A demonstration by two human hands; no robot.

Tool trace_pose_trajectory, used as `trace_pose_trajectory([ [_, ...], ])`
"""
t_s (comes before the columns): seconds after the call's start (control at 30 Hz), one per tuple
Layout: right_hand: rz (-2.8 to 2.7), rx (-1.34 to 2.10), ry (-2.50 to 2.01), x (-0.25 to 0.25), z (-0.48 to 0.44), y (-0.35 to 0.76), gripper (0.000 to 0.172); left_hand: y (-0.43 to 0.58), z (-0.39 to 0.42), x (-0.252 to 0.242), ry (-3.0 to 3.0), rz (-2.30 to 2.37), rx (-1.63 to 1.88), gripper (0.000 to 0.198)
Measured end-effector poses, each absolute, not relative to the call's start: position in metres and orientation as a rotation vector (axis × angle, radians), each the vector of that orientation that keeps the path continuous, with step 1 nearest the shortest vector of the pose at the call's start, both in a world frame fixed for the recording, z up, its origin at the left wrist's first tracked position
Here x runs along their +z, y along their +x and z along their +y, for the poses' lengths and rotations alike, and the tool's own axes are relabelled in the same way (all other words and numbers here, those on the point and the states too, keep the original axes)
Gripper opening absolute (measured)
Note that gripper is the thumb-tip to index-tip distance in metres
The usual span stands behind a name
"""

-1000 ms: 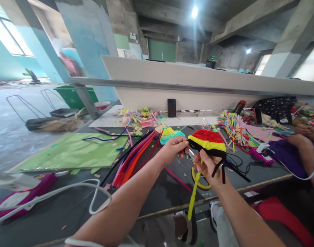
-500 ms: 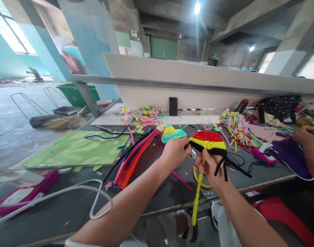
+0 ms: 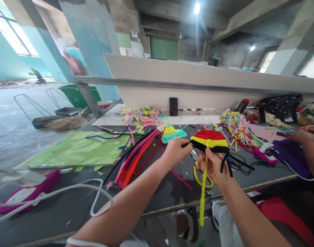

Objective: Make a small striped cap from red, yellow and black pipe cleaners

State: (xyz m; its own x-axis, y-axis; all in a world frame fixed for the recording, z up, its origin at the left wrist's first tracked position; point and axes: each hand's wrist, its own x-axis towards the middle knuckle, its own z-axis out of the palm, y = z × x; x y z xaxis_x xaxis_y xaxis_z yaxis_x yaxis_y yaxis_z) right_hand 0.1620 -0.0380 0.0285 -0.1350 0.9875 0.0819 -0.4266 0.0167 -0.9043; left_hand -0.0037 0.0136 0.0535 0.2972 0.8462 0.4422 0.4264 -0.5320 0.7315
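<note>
A half-round panel of pipe cleaners (image 3: 209,139), banded red, yellow and black, is held up between my two hands. My left hand (image 3: 177,151) pinches the black strand at its left end. From below, my right hand (image 3: 213,164) grips the panel's lower edge, thumb in front. A twisted yellow pipe-cleaner stem (image 3: 203,195) hangs from the panel past the table edge, and black ends dangle at the right. Under my hands lie yellow-handled scissors (image 3: 199,178), partly hidden. A second panel, yellow and turquoise (image 3: 172,133), rests just behind my left hand.
Left of my arm lies a bundle of red, orange and purple pipe cleaners (image 3: 135,159), beside a green sheet (image 3: 77,149). Colourful scraps (image 3: 143,115) and a phone (image 3: 173,106) are at the back. A white cable (image 3: 95,187) loops near my left forearm. A co-worker's hands (image 3: 307,135) are at right.
The panel and both hands have shifted slightly right. The hanging yellow stem has swung right and hangs straighter. Both hands keep their hold.
</note>
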Motion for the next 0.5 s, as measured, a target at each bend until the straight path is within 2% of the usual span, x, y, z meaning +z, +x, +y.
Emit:
trace_pose_trajectory([
  [0.17, -0.982, 1.488, -0.69, 0.028, -0.036, 0.168, 0.03, -0.01, 0.02, 0.058, 1.628, 0.833, 0.922, 0.028],
  [0.27, -0.969, 1.532, -0.63, 0.029, -0.036, 0.172, 0.026, -0.016, 0.021, 0.062, 1.367, 0.646, 0.799, 0.039],
  [0.37, -0.993, 1.619, -0.628, 0.032, -0.037, 0.176, 0.032, -0.021, 0.02, 0.065, 1.244, 0.519, 0.738, 0.049],
  [0.5, -1.041, 1.667, -0.619, 0.033, -0.038, 0.18, 0.037, -0.022, 0.019, 0.061, 1.259, 0.459, 0.711, 0.042],
])
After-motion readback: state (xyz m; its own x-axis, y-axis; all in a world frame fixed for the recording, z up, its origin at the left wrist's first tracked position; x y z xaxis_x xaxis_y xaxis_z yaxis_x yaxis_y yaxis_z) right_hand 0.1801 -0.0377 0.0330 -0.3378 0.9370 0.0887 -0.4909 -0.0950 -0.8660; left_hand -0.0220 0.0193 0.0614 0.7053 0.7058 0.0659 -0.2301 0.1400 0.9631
